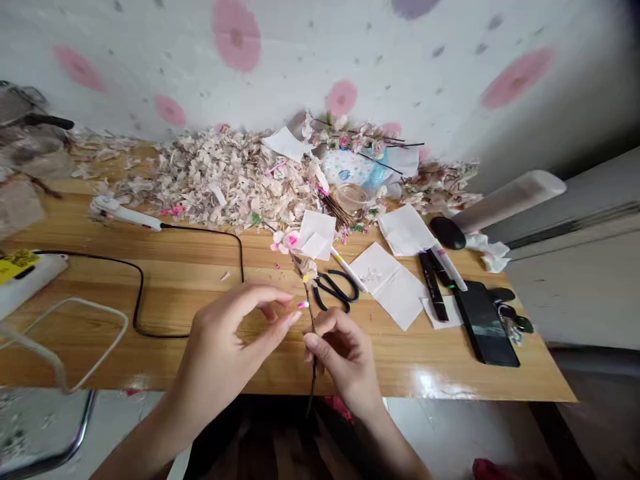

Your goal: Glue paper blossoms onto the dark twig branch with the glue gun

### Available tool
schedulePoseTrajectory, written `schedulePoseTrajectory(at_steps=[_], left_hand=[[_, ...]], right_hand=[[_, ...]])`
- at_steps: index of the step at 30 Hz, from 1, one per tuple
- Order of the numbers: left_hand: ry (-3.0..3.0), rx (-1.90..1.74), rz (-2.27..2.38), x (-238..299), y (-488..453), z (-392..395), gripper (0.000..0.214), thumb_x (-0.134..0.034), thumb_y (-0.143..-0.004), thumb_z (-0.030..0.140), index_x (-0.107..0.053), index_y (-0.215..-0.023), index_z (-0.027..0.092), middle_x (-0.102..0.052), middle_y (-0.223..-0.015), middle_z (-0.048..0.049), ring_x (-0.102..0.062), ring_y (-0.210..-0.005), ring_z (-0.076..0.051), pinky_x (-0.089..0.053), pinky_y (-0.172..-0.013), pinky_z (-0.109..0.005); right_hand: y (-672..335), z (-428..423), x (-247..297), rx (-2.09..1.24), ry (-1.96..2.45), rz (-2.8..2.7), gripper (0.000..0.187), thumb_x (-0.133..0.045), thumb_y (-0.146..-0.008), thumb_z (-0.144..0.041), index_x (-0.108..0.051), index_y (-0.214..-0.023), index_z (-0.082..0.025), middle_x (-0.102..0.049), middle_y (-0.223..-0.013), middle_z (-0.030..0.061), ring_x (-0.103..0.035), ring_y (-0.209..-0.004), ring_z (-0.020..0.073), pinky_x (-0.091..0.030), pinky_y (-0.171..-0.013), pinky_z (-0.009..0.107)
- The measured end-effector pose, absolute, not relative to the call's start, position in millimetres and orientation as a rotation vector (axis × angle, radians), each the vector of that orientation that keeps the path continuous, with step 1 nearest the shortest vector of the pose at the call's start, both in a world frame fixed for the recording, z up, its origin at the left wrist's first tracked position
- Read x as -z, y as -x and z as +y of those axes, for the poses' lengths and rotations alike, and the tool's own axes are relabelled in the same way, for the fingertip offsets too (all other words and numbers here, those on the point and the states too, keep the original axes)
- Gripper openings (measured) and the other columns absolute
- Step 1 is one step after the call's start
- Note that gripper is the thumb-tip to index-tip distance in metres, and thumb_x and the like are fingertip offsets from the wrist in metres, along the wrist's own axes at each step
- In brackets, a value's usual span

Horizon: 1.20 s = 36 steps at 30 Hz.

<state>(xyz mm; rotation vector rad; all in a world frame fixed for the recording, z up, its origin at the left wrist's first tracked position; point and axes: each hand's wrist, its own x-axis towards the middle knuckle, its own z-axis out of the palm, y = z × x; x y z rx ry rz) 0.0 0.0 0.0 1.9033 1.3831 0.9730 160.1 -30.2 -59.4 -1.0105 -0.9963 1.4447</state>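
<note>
My right hand [345, 360] pinches the thin dark stem [313, 320] of an artificial blossom sprig [286, 241], which rises slightly tilted above the wooden table [200, 267]. My left hand [230, 340] curls beside a tiny pink bud [302, 305]; I cannot tell if it grips. A loose pinch could let the sprig tip, snagging its petals on the black-handled scissors [335, 290].

Hands [340, 357] at a blossom stem [311, 320], black-handled scissors [334, 290], wooden tabletop [190, 293]
</note>
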Motion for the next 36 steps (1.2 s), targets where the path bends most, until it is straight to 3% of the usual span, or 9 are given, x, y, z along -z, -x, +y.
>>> schedulePoseTrajectory(at_steps=[23, 36], left_hand=[[-1.909, -1.054, 1.422, -3.0, -1.4, -2.4, 0.010, -0.067, -0.082, 0.014, -0.067, -0.082, 0.024, -0.071, -0.078, 0.0076, -0.064, -0.069, -0.006, -0.048, -0.068, -0.013], [-1.850, -1.040, 1.434, -4.9, -2.9, -2.4, 0.009, -0.069, -0.081, 0.019, -0.069, -0.089, 0.023, -0.071, -0.079, 0.0052, -0.064, -0.067, -0.008, -0.049, -0.068, -0.016]], right_hand=[[-151.4, -36.5, 58.7, -1.294, 1.027, -1.167, 0.019, -0.064, -0.088, -0.018, -0.054, -0.072, -0.019, -0.057, -0.065, -0.0037, -0.053, -0.057, 0.0081, -0.044, -0.055, 0.020], [-149.7, -35.3, 55.9, -1.489, 0.933, -0.914, 0.023, -0.068, -0.086, -0.025, -0.051, -0.071, -0.019, -0.054, -0.061, -0.0052, -0.050, -0.050, 0.0056, -0.038, -0.043, 0.016]])
